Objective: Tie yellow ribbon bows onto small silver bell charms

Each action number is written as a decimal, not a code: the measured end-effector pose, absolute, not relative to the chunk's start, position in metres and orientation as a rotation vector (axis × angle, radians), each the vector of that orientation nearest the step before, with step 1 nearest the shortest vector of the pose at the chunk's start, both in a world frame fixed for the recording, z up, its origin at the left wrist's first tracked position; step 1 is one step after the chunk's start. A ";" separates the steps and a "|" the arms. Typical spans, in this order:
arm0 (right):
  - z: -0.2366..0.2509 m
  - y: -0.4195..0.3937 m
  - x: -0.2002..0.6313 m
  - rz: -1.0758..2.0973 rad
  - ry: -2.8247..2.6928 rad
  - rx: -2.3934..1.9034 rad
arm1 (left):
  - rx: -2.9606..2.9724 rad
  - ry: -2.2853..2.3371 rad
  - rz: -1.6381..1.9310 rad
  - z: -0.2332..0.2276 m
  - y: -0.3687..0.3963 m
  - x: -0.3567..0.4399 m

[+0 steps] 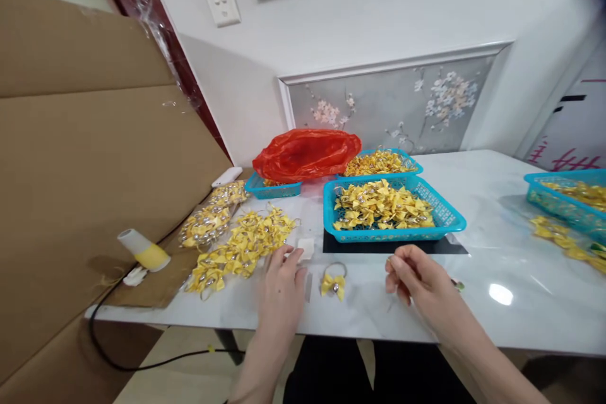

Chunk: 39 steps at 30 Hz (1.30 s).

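White marble-look worktop, carrying all stock; large cardboard sheets stood along its left edge, seemingly as a screen or spare surface. Toward the back edge, a red plastic bag lay over a small blue tray, beside a second tray of bows; the main blue basket, heaped with yellow bows, sat centrally within arm's reach, presumably as the working supply. A further blue basket stood at the right edge. A loose pile of finished bows on rings spread near the left front, probably kept apart from the unworked stock. A glue gun rested on the cardboard off the left edge, cord trailing down. At the front edge, between the hands, lay a single yellow bow: ribbon folded flat, a small bead at its centre, a thin metal ring above it. Left hand rested flat on the worktop just beside the bow, fingers extended, holding nothing. Right hand hovered near, fingertips pinched together, possibly on something too small to make out.
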State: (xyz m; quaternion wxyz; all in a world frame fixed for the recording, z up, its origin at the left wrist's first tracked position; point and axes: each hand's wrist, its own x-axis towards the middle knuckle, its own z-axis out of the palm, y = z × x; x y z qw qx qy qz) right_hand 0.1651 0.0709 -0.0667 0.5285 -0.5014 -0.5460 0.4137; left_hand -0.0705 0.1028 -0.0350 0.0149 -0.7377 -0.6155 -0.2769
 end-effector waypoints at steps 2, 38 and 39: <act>-0.059 0.068 0.164 1.099 -1.199 -1.122 | -2.320 -1.870 -0.741 -0.034 0.112 -0.073; -0.025 0.047 0.157 1.523 -1.033 -0.821 | -2.429 -1.829 -0.376 -0.041 0.135 -0.067; -0.025 0.047 0.157 1.526 -1.030 -0.817 | -2.436 -1.836 -0.396 -0.041 0.134 -0.067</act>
